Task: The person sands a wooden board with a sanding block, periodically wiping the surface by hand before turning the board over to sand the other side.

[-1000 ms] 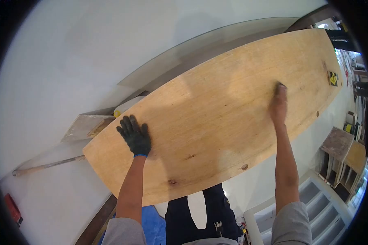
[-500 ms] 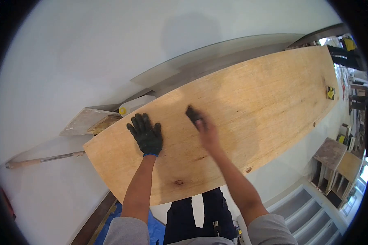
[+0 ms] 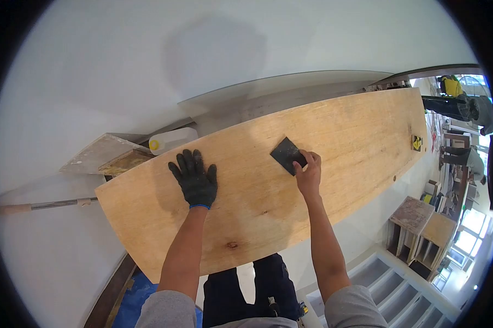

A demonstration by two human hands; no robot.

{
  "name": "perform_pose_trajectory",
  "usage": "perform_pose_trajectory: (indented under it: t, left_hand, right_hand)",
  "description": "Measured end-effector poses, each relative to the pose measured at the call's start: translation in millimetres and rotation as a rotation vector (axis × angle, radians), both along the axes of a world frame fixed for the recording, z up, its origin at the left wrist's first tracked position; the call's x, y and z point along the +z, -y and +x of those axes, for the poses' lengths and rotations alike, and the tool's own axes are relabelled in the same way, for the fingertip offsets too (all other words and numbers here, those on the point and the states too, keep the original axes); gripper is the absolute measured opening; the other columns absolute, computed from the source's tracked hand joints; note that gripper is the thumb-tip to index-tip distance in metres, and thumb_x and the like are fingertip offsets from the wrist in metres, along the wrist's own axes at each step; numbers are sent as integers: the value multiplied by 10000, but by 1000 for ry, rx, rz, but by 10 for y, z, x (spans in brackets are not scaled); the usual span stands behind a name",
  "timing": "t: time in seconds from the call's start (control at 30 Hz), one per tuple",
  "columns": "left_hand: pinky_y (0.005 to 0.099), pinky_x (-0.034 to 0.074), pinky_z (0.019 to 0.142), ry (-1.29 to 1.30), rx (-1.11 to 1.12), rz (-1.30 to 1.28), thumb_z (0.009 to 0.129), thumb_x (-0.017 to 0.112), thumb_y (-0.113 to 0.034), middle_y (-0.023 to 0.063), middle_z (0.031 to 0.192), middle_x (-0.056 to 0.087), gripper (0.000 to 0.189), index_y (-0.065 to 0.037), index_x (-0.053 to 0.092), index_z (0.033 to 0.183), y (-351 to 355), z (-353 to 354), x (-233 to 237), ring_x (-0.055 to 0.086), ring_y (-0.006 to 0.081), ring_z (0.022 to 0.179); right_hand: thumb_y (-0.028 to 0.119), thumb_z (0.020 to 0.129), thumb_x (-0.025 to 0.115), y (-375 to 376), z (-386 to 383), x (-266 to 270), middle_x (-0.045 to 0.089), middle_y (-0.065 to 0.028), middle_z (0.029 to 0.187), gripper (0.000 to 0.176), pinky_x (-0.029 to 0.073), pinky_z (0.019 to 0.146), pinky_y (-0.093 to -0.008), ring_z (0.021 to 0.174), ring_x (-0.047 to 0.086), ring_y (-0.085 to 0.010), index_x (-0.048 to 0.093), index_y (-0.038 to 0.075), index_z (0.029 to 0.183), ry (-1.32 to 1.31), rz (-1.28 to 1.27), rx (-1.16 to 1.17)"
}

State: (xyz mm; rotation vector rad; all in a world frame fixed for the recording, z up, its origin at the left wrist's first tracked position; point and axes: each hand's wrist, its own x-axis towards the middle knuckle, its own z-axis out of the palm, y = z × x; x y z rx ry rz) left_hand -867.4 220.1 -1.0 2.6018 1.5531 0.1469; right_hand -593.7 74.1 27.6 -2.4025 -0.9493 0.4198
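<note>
A long panel of bare plywood lies in front of me, its pale surface marked by a few knots. My left hand, in a dark work glove with a blue cuff, rests flat on the panel with its fingers spread. Ungloved, my right hand grips the lower right edge of a black square of sandpaper between thumb and fingers. That sheet is against the wood near the panel's middle, to the right of my left hand.
At the panel's far right end sits a small yellow-and-black item. Behind the left end are a white jug with a yellow cap and some boards. White slatted shelving stands low right. Other people are at far right.
My right hand has moved right with the sandpaper, which now shows flatter and less blurred. My left hand stays on the panel. The view has shifted slightly.
</note>
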Motion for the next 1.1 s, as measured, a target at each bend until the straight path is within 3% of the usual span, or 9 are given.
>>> perform_pose_trajectory:
  t: [0.13,0.23,0.43,0.53,0.73,0.9,1.0,1.07,1.1]
  left_hand:
    - [600,65,1133,18,-15,23,918,480,-410,231,1440,351,596,-4,426,1351,23,12,-21,255,411,1365]
    - [603,65,1132,18,-3,45,915,486,-412,230,1431,364,593,-1,441,1339,9,-3,-40,264,413,1359]
    - [587,62,1138,-32,-17,28,934,465,-399,245,1459,312,605,5,383,1376,12,0,-48,230,408,1380]
    - [574,48,1144,-56,-24,16,941,459,-388,256,1474,280,621,10,341,1402,20,-13,-50,204,404,1394]
    - [584,54,1141,-46,-34,31,929,480,-367,258,1458,306,606,23,373,1380,16,-6,-46,215,411,1388]
    - [581,55,1141,-71,-22,25,927,488,-352,260,1465,294,611,25,359,1389,11,18,-39,210,409,1392]
    - [553,33,1151,-67,-47,40,943,461,-359,255,1486,258,620,29,331,1408,22,-24,-64,179,390,1408]
    - [552,33,1151,-33,-55,47,943,458,-360,255,1487,258,616,32,339,1403,17,-16,-64,177,389,1409]
    - [553,34,1151,-36,-58,49,944,456,-361,255,1486,258,617,32,337,1404,11,-17,-62,177,389,1409]
  right_hand:
    - [192,711,805,-70,-175,22,443,-181,1264,686,432,932,-449,1109,490,-358,498,118,1320,-62,-98,20]
    - [305,688,817,-180,-320,124,377,-188,1340,767,374,976,-518,1174,438,-372,472,111,1344,129,-261,156]
    - [310,716,781,-288,-255,252,348,-183,1388,790,292,1048,-546,1310,325,-369,412,55,1367,1,-477,301]
    - [239,770,707,-222,-192,191,395,-181,1360,708,317,1030,-539,1301,350,-368,389,44,1371,336,-382,442]
    - [46,809,551,-297,-120,85,480,-183,1290,488,373,1021,-455,1225,458,-342,496,30,1294,138,-325,460]
    - [-30,821,480,-372,-19,-45,516,-200,1262,474,393,1009,-413,1202,476,-346,506,28,1291,21,-135,404]
    - [9,857,441,-288,589,-218,550,-233,1204,422,416,978,-433,1129,516,-388,505,-12,1273,100,174,290]
    - [-60,877,396,-354,1185,40,539,-219,1268,422,389,1030,-415,1211,481,-364,492,-21,1287,166,210,136]
    - [-35,889,402,-288,1519,-124,507,-219,1316,424,359,1061,-421,1262,449,-340,480,-17,1305,328,157,65]
